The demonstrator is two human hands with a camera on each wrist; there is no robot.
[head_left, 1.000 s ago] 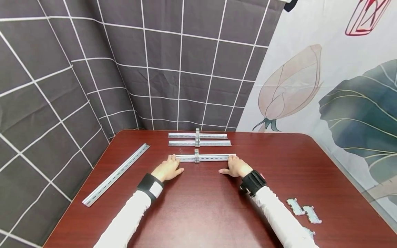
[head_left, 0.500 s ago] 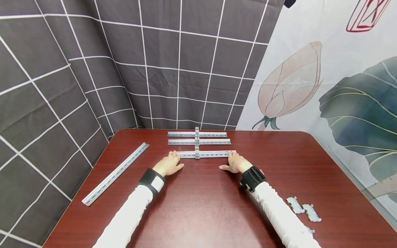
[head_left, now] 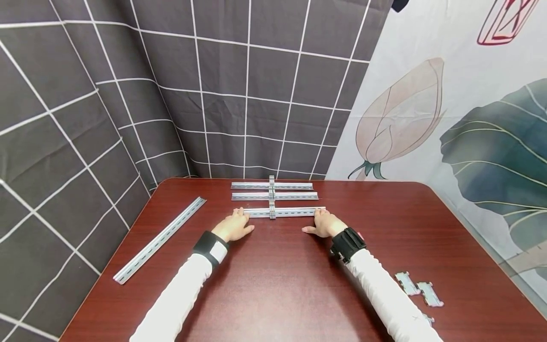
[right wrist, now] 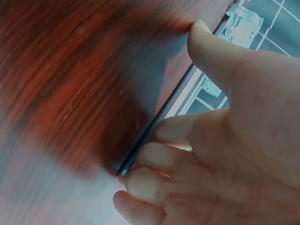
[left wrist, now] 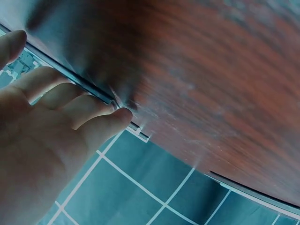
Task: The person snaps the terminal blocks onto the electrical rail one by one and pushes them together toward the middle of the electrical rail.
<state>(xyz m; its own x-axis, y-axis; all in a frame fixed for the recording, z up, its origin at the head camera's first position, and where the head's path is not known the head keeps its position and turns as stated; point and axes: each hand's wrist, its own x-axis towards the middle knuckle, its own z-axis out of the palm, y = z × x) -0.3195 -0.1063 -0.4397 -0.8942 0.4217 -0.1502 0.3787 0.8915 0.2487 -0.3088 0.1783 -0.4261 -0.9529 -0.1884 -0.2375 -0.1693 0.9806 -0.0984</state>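
A slotted metal DIN rail (head_left: 295,212) lies crosswise in front of me, a terminal block (head_left: 272,210) clipped near its middle. My left hand (head_left: 232,226) touches the rail's left end, with its thumb spread toward the middle. At the opposite end, the fingers of my right hand (head_left: 328,224) rest against the rail, thumb also held away. Both wrist views show fingers lying along the rail's edge, not wrapped round it. Just beyond are two more parallel rails, the middle rail (head_left: 295,195) and the far rail (head_left: 295,185), with blocks in line with the near one.
A longer loose rail (head_left: 160,241) lies slanted on the left of the brown table (head_left: 265,285). Several loose terminal blocks (head_left: 429,294) lie at the right, one partly behind my right sleeve. A grey checked curtain (head_left: 222,114) hangs behind the table.
Both hands have slid the near rail slightly away from me. Its block has closed the small gap to the middle rail's block. In the last half second almost nothing has moved.
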